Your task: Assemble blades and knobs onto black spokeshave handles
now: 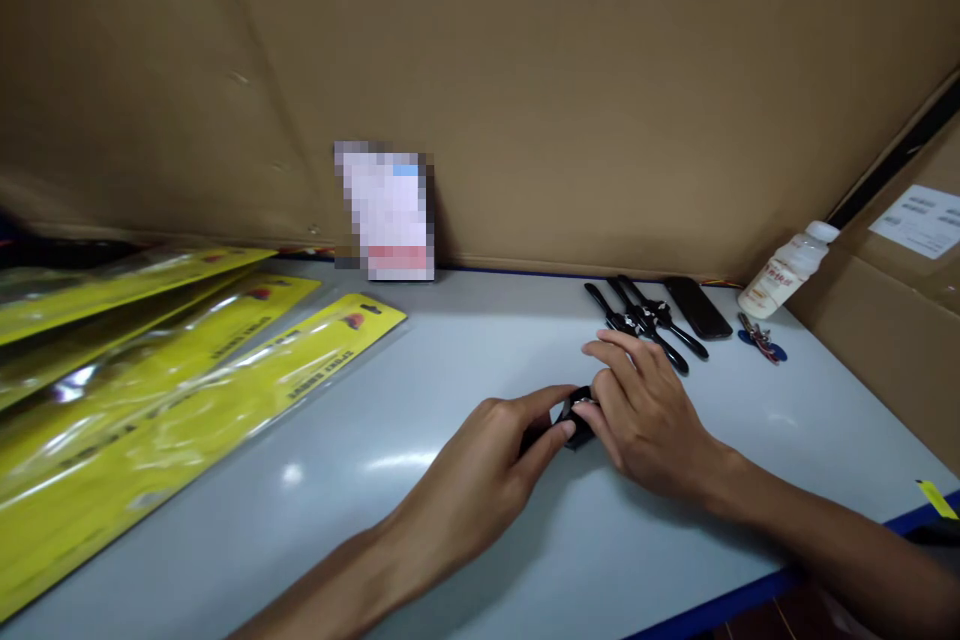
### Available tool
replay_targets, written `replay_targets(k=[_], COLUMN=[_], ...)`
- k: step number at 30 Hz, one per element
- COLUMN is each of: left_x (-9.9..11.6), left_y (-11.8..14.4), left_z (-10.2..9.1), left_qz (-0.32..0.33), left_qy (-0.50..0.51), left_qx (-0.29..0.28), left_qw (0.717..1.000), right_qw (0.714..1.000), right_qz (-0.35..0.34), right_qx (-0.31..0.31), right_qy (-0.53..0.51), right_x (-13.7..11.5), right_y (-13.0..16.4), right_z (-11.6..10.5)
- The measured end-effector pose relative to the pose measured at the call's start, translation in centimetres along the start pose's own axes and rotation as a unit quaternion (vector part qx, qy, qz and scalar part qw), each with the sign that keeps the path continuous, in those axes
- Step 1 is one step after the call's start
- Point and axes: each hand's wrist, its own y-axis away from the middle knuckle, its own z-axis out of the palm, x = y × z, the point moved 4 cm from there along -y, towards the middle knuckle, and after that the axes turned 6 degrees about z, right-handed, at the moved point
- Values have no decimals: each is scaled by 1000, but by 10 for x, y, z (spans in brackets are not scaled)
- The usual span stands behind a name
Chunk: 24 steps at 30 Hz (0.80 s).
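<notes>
Left hand (491,455) is pinching a small black piece (579,437) between thumb and fingers, low over the desk (465,350); whether the piece is touching the surface is hard to tell. Right hand (645,410) is pinching its shiny metal part, thumb showing, outer fingers lifting loosely. Both hands are covering much of the piece, leaving its full shape unclear. Beyond the right hand, black-handled tools (643,322) are lying overlapped beside a dark phone (699,308). Yellow packages (225,415) are running off the left edge, glare obscuring some print. Pixelation is masking a panel (397,215) by the cardboard wall (570,120).
</notes>
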Motion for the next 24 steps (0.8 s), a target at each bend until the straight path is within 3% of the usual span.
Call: replay_targets(k=[7,15,17,20,24], left_x=[1,-1,-8,-22,-40], left_y=[0,-1,-5,-10,-13], left_z=[1,1,-2,-16,-42], left_qz=[2,-11,-34,-70,-105], left_qy=[-3,-22,-9,-19,-107], left_qx=[6,85,98,129,171], left_qw=[1000,996,995,989,974], right_qw=[998,997,997,985,905], right_qz=[58,76,77,170,359], right_qx=[11,8,9,-28,-195], right_qy=[-7,-17,-23,10,116], right_x=[-9,-4,12,57,128], right_y=[3,-2,-6,-12,-4], right_z=[0,9,9,5,4])
